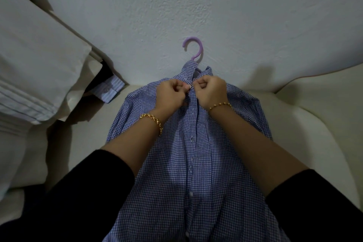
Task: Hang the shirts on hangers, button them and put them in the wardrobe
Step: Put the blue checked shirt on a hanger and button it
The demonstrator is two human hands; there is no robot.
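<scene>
Hands on a checked shirt [196, 163]
Your left hand [172, 92] and right hand [211, 90] pinch its top placket; purple hanger [193, 49] beyond them.

Dim, cool light is washing the wall [235, 15]; soft shadows are gathering beneath the pillow [39, 55]; wide-angle distortion is bending edges.

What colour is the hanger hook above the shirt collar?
Lilac purple; the hanger hook shows clearly in the head view, above the checked shirt.

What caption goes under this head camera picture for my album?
Left hand and right hand button a checked shirt on a purple hanger.
</scene>
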